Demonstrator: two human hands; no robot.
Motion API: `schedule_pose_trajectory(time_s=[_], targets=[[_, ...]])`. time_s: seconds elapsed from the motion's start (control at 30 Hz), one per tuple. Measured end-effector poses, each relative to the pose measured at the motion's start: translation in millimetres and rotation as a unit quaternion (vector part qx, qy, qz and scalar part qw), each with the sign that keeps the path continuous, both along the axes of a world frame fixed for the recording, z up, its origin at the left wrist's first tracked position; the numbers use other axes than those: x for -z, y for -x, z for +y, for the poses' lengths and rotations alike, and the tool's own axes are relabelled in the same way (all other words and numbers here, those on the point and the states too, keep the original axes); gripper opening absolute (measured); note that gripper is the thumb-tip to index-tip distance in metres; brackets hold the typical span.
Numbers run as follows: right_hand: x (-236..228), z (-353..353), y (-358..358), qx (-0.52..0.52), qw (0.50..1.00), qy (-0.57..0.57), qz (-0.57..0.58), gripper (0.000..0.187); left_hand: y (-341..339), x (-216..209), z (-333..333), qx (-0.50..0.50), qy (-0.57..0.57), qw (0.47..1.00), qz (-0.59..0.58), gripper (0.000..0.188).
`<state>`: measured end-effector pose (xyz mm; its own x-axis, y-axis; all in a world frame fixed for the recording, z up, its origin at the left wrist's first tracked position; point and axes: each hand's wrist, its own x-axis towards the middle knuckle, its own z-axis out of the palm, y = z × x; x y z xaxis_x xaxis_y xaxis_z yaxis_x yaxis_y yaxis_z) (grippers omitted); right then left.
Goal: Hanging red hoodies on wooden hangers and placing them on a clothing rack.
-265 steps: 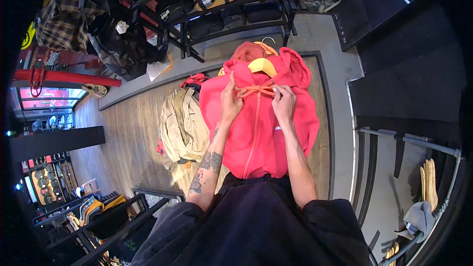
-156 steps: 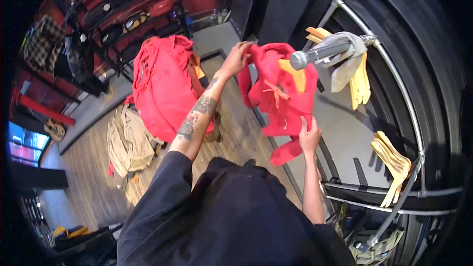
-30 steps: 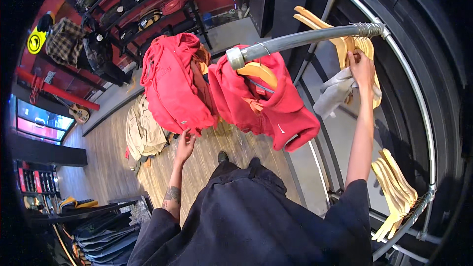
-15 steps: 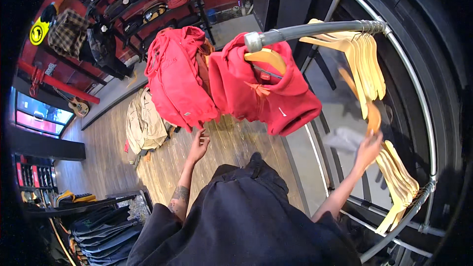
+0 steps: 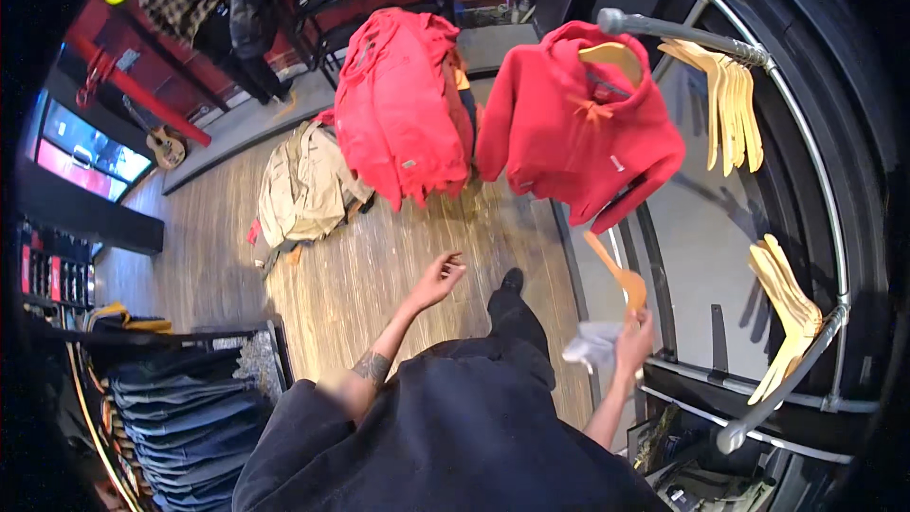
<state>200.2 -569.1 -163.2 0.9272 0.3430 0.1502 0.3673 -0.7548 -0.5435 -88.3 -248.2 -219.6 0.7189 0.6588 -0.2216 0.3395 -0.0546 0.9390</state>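
Observation:
My right hand (image 5: 636, 339) grips a brown wooden clothes hanger (image 5: 627, 282), its arm pointing up and away. A pale, whitish, thin thing (image 5: 591, 345) hangs beside that hand, too blurred to tell whether it is cloth or plastic. My left hand (image 5: 440, 281) is in mid-air above the wooden floor, fingers loosely bent and apart, with nothing in it. Ahead of it is a bunch of red garments (image 5: 403, 109). To the right, a red hoodie (image 5: 578, 123) with an orange drawcord hangs on a light wooden hanger (image 5: 611, 57) by the rail's end.
Light wooden hangers (image 5: 725, 100) hang in a group on the metal rail (image 5: 678, 30); more hangers (image 5: 785, 308) hang on a lower rail at right. Beige garments (image 5: 303, 185) sit at left. Folded jeans (image 5: 194, 427) fill a rack at lower left. A guitar (image 5: 166, 145) stands farther off.
My right hand has moved left and down, away from the hangers, carrying the brown hanger and the pale thing. My left hand is now apart from the red garments. The view has shifted.

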Motion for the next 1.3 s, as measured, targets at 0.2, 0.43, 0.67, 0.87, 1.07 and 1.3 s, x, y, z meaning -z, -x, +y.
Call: schedule_pose_trajectory(time_s=[0.2,0.43,0.67,0.87,1.07,1.3], targets=[[-35,80,152,-0.248,0.965,-0.077,0.037,0.016,53,-31,-91,0.002,0.131,0.986,-0.101,0.072],[-70,81,301,-0.443,0.889,-0.1,0.06,0.016,125,-58,-144,-0.215,0.188,0.915,-0.284,0.063],[-61,5,339,-0.404,0.835,-0.238,0.288,0.023,212,-80,-200,-0.306,0.066,0.94,-0.135,0.045],[-96,-82,348,-0.213,0.605,-0.492,0.588,0.021,243,-96,-299,-0.242,0.052,0.961,-0.124,0.055],[-116,-176,384,-0.508,0.829,-0.234,0.001,0.052,254,-93,-451,-0.181,0.054,0.963,-0.193,0.046],[-80,-282,410,-0.533,0.811,-0.22,-0.097,0.055,319,-141,-547,-0.159,0.189,0.965,-0.083,0.056]])
